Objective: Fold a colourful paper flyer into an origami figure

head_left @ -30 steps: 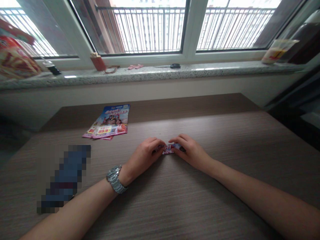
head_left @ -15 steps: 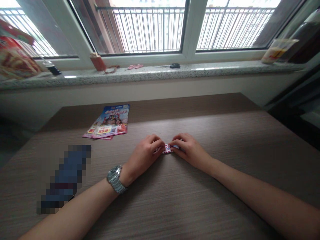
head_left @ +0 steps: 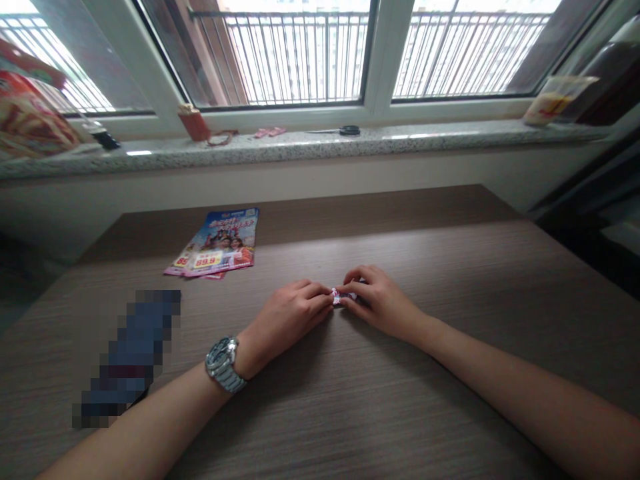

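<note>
A small folded piece of printed paper (head_left: 337, 297), white with red and purple print, lies low over the middle of the table (head_left: 380, 387). My left hand (head_left: 295, 308), with a metal watch (head_left: 225, 363) on its wrist, has its fingers closed at the paper's left end. At the other end, my right hand (head_left: 376, 298) pinches the paper between thumb and fingers. My fingers cover much of the paper, so its full shape is hidden.
Printed flyers (head_left: 225, 243) lie overlapping at the back left. A blurred-out dark blue object (head_left: 133, 357) lies beside my left forearm. On the windowsill (head_left: 300, 150) are scissors (head_left: 345, 131), a red container (head_left: 194, 124), pink scraps (head_left: 270, 132) and a plastic cup (head_left: 555, 100).
My left hand has turned, its fingers now straighter and closer to the right hand, and its wrist has shifted slightly left. Less of the paper shows between the hands. My right hand has hardly moved.
</note>
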Tool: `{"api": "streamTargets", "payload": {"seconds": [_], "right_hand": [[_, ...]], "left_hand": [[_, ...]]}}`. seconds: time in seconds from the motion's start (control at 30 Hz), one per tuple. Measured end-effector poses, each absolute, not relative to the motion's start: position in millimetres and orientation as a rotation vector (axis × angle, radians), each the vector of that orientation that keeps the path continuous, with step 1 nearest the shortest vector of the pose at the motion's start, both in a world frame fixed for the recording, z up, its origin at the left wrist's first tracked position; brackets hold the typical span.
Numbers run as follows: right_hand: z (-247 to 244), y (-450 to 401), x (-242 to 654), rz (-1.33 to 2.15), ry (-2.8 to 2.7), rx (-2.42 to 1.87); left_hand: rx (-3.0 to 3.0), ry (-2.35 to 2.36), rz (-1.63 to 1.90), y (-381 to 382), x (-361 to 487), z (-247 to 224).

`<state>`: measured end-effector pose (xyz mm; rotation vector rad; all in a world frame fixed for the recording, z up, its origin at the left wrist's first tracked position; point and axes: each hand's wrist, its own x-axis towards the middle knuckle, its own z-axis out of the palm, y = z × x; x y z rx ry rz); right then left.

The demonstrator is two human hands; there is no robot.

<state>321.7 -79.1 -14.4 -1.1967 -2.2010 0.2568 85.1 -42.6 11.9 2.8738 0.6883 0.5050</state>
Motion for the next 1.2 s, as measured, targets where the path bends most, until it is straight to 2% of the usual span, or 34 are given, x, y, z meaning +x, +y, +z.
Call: {"api": "streamTargets", "payload": {"seconds": [1.2], "right_hand": [[-7.8, -83.3, 322.7, 0.276, -2.197, -1.069]], "left_hand": [[2.785, 0.749, 0.701, -39.6, 81.8, 3.2]]}}
